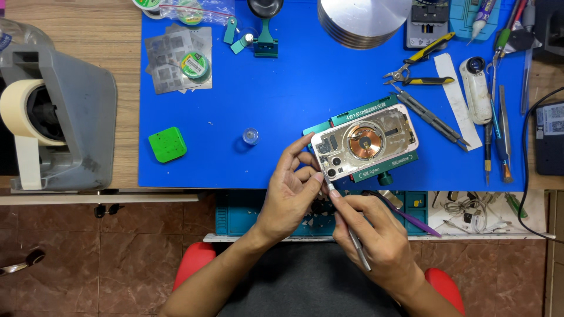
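A blue mat [235, 105] lies beyond the fingers; on it a green fixture [376, 170] steadies the phone housing [364, 141]. Left hand [291, 191] braces its corner (fingertips touching); right hand [376, 240] pinches tweezers [346, 220], tip seemingly at the camera cutouts.

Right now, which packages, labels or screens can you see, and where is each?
Clear plastic bag: top of the blue mat, holding round rolls.
Green-labelled spool: on the grey stencil sheets, upper left.
Dark device with a white label: far right, rectangular.
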